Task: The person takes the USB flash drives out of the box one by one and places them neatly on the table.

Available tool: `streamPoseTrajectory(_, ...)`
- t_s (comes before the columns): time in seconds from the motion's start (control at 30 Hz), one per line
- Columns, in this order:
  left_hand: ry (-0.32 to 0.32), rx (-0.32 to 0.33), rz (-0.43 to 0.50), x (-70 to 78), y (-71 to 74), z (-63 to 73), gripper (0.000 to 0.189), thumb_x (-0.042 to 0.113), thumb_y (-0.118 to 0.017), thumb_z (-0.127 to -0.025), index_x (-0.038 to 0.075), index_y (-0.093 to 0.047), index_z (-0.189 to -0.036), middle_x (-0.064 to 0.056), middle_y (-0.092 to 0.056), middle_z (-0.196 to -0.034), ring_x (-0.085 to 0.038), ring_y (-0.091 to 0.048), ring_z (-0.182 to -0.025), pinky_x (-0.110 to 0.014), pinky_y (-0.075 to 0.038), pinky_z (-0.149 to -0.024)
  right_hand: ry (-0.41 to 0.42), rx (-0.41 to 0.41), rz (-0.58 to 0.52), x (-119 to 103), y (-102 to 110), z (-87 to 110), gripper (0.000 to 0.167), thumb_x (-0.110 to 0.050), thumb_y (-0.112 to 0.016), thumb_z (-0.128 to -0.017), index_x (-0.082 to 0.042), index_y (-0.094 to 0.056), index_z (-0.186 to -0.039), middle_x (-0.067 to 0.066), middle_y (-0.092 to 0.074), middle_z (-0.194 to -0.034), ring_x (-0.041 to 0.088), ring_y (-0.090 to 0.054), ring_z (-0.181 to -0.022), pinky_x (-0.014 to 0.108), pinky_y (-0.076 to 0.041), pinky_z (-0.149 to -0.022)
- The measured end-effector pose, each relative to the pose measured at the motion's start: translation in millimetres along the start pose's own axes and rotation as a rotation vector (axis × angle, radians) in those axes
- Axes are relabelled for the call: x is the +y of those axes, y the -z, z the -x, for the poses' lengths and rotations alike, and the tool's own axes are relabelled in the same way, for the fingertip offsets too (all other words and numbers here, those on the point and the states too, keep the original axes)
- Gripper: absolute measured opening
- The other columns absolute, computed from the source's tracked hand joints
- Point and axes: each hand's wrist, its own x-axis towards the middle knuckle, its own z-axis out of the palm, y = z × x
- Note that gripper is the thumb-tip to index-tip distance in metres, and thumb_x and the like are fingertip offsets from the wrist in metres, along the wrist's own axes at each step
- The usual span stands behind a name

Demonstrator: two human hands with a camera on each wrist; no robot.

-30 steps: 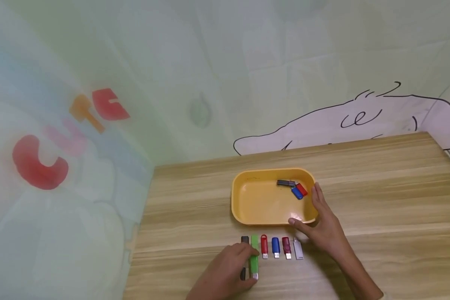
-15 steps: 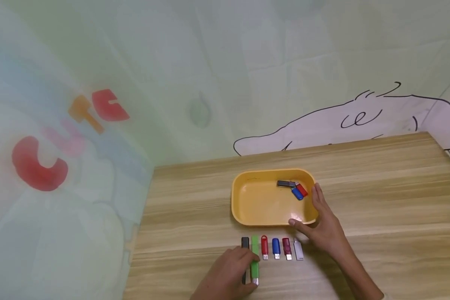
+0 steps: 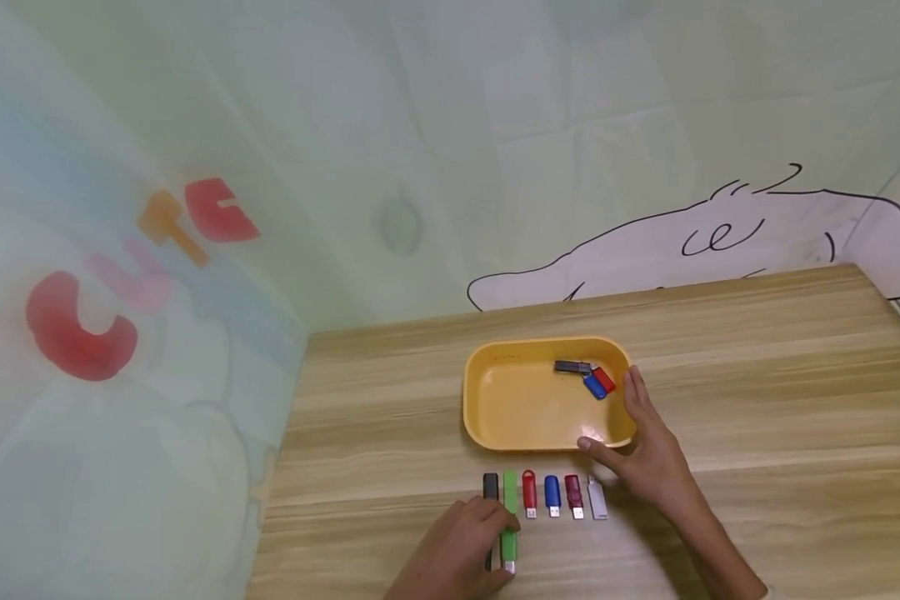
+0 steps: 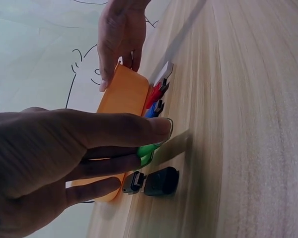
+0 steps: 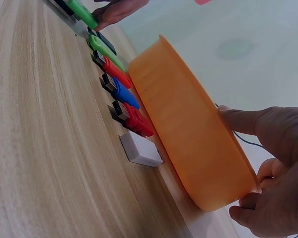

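With twelve o'clock pointing straight away from the person, the left hand (image 3: pixel 456 546) is pinching a green drive (image 3: pixel 508 546) between thumb and fingers, the thumb sitting by its metal plug at six o'clock. The drive's long axis is running roughly from twelve to six, almost in line with a second green drive (image 3: pixel 510 485), which is lying just beyond it at twelve o'clock; whether the pinched one is touching the table (image 3: pixel 757 400) I cannot tell. That alignment, end to end, seems to be what the coming move is turning on. Just beside it, at nine o'clock, a near black drive (image 4: pixel 161 181) is lying partly hidden under the hand in the head view, with a far black drive (image 3: pixel 491 482) towards eleven. From the second green drive, a red drive (image 3: pixel 529 492), a blue drive (image 3: pixel 552 493), a dark-red drive (image 3: pixel 573 493) and a white drive (image 3: pixel 597 500) are stretching in a row towards three o'clock. The left hand is clearly the nearer one; the right hand (image 3: pixel 654 462), over at about two o'clock, is holding the near right corner of the yellow tray (image 3: pixel 487 437), its thumb resting at the near rim.
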Motion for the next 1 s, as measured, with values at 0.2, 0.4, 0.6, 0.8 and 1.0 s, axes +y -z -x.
streamPoseTrajectory(0.2,0.019,-0.018,0.007,0.3,-1.1,-1.5,0.037,0.034,-0.091,-0.084,0.026,-0.076,-0.117,0.014,-0.071,-0.113,0.001,-0.053,-0.091,-0.024,-0.053,-0.091,-0.001,0.002,0.011,-0.2,0.4,-0.2,0.123,-0.041,-0.09,-0.085,-0.005,-0.008,-0.169,0.009,0.003,-0.18,0.045,-0.008,-0.164,0.066,-0.02,-0.126)
streamPoseTrajectory(0.4,0.019,-0.023,-0.001,0.7,-2.2,-1.7,0.037,0.033,-0.092,-0.084,0.026,-0.076,-0.116,0.014,-0.07,-0.111,0.001,-0.051,-0.088,-0.023,-0.051,-0.085,0.004,0.009,0.008,0.7,0.2,-0.1,0.123,-0.04,-0.09,-0.085,-0.005,-0.008,-0.169,0.008,0.002,-0.18,0.045,-0.009,-0.164,0.067,-0.021,-0.126)
streamPoseTrajectory(0.6,0.008,-0.025,-0.013,-0.1,-3.9,-3.0,0.037,0.032,-0.092,-0.083,0.025,-0.076,-0.116,0.015,-0.07,-0.11,0.002,-0.051,-0.088,-0.023,-0.051,-0.085,0.003,0.012,0.011,0.5,0.7,0.4,0.122,-0.04,-0.09,-0.085,-0.005,-0.009,-0.169,0.008,0.002,-0.18,0.045,-0.01,-0.163,0.067,-0.021,-0.126)
streamPoseTrajectory(0.8,-0.004,-0.025,-0.041,-2.4,-5.2,-5.0,0.039,0.033,-0.093,-0.083,0.026,-0.076,-0.116,0.015,-0.07,-0.112,0.001,-0.052,-0.09,-0.023,-0.051,-0.086,0.002,0.016,0.009,0.2,0.6,0.5,0.122,-0.04,-0.09,-0.085,-0.006,-0.009,-0.169,0.008,0.001,-0.18,0.046,-0.01,-0.163,0.067,-0.022,-0.125)
streamPoseTrajectory(1.0,0.003,-0.03,-0.044,-3.5,-7.3,-6.3,0.039,0.035,-0.093,-0.082,0.027,-0.076,-0.116,0.015,-0.07,-0.112,0.0,-0.053,-0.091,-0.024,-0.052,-0.088,0.006,0.02,-0.009,0.9,0.2,-0.3,0.121,-0.039,-0.09,-0.086,-0.006,-0.01,-0.169,0.009,0.0,-0.18,0.047,-0.011,-0.163,0.067,-0.021,-0.125)
